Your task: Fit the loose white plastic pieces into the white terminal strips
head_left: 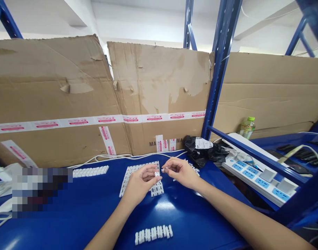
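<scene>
My left hand [140,182] is above the blue table, thumb and fingertips closed on a small white plastic piece [157,174]. Just to its right, my right hand [183,173] pinches another tiny white part [164,170]; a narrow gap separates the two. Beneath and behind my left hand lies a block of white plastic pieces [124,180] set out in close rows, partly covered by the hand. Small loose white bits [194,166] are scattered behind my right hand. Nearer me, a row of white clip-like pieces [153,233] lies side by side.
Another row of white pieces [90,171] lies at the back left, beside a blurred-out area. A black plastic bag [200,154] sits by the blue rack post [217,69]. To the right are a power strip [255,178] and a bottle [247,127]. Cardboard [161,83] walls the back.
</scene>
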Available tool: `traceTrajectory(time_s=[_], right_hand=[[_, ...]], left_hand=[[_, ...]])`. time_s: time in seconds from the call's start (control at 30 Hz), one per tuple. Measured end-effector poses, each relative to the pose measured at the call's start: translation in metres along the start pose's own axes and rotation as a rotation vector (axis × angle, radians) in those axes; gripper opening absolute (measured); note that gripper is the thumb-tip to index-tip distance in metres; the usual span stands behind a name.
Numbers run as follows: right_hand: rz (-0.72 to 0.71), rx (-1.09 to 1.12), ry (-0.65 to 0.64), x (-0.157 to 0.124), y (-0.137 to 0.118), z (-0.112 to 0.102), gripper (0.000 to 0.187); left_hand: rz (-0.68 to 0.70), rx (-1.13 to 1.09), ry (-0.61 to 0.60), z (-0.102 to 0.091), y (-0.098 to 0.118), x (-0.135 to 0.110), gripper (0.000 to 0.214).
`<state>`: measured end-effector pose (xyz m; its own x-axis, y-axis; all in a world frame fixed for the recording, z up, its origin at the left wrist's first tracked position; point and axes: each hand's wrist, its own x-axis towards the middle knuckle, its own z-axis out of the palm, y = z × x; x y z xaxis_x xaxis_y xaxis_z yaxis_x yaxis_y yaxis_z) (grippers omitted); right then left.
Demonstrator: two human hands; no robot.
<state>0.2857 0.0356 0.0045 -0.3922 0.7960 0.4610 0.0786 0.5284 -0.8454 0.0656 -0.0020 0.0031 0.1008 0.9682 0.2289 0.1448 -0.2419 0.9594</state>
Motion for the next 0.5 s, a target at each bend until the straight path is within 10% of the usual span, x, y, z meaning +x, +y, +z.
traceTrajectory(time_s=[0.5], right_hand=[[-0.157, -0.129, -0.011, -0.010, -0.017, 0.013, 0.013]], left_hand=[[0.049, 0.084, 0.003, 0.007, 0.008, -0.010, 0.039]])
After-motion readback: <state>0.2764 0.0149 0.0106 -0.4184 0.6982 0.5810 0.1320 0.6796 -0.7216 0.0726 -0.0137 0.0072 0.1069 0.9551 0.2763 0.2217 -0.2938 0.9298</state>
